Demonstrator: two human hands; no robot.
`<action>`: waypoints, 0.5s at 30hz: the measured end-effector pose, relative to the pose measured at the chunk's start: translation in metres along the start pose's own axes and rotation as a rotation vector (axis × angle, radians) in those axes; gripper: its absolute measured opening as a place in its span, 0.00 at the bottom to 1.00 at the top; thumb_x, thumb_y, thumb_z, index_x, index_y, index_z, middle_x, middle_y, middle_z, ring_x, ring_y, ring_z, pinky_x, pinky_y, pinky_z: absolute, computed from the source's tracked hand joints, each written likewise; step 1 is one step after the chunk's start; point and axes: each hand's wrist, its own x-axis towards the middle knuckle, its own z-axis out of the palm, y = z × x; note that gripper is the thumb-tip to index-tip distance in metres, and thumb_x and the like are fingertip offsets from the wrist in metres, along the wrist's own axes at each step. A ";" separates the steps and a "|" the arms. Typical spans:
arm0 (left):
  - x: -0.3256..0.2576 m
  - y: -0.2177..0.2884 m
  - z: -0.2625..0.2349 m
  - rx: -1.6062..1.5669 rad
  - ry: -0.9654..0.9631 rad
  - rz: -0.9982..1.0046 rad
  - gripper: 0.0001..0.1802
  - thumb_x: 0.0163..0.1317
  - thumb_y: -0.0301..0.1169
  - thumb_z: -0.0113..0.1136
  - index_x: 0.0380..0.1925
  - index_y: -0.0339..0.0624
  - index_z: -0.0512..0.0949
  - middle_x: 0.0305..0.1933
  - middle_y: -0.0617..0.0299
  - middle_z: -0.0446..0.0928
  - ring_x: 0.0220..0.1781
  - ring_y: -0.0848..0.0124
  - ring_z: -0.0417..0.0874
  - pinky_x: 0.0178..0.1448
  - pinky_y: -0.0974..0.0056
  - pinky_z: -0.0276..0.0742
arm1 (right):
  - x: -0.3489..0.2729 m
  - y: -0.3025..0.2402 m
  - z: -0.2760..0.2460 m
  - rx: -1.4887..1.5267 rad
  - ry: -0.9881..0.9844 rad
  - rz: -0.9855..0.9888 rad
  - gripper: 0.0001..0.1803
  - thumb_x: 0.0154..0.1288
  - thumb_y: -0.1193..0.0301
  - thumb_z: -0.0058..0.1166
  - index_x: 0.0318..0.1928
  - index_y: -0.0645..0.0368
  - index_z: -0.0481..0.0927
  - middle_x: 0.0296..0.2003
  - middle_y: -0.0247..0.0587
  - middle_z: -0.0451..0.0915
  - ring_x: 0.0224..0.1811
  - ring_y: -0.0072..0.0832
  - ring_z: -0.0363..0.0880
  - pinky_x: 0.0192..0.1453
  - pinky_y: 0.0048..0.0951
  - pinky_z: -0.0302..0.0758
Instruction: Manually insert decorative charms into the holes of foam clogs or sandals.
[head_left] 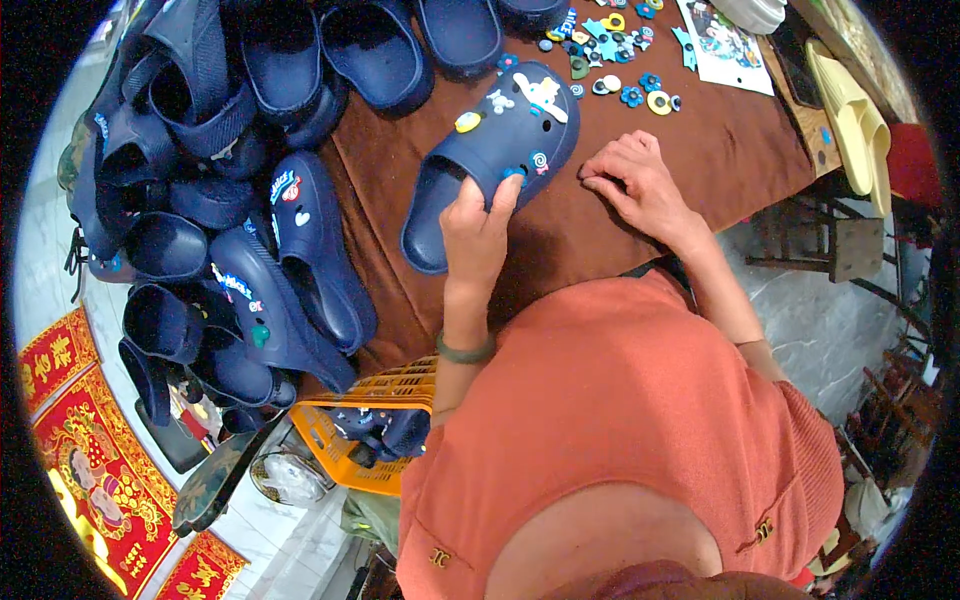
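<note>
Clog of dark blue colour is over the brown worktop. At its left, many other blue clogs are piled, and an orange basket is just beside the near edge. Left hand is clamped on the clog's side rim. Right hand is near, fingers bent; whether it holds something, I cannot tell. Small loose charms lie beyond.
</note>
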 end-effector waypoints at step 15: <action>-0.002 0.009 0.004 -0.078 0.024 0.047 0.10 0.56 0.28 0.62 0.35 0.33 0.76 0.30 0.47 0.81 0.31 0.55 0.84 0.35 0.58 0.77 | 0.000 -0.001 0.002 -0.099 -0.006 -0.044 0.03 0.60 0.69 0.57 0.34 0.52 0.79 0.31 0.34 0.74 0.40 0.31 0.71 0.54 0.36 0.59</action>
